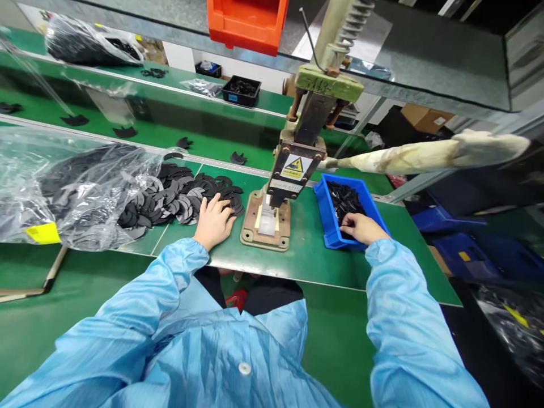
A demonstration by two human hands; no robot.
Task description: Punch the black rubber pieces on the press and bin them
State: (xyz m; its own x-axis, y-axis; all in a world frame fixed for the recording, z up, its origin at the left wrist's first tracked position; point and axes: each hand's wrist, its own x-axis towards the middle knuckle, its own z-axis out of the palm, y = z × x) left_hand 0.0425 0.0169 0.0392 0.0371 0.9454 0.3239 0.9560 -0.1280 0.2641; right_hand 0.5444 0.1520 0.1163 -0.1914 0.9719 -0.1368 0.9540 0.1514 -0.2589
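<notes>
Your left hand point(213, 220) rests flat on thin, light black pieces point(178, 195); pinch one edge. Your right hand point(360, 226) grips pieces in the bin point(329, 218).

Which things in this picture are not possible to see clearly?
- Head view: fingers of the left hand lie on the pile of black parts; whether they grip one is unclear.
- Right hand reaches into the blue bin; its fingertips are hidden by the bin wall.
- Warning label on the press: text too small.
- Press top is cut off by the upper edge.
- Plastic bag: glare blurs its contents.
</notes>
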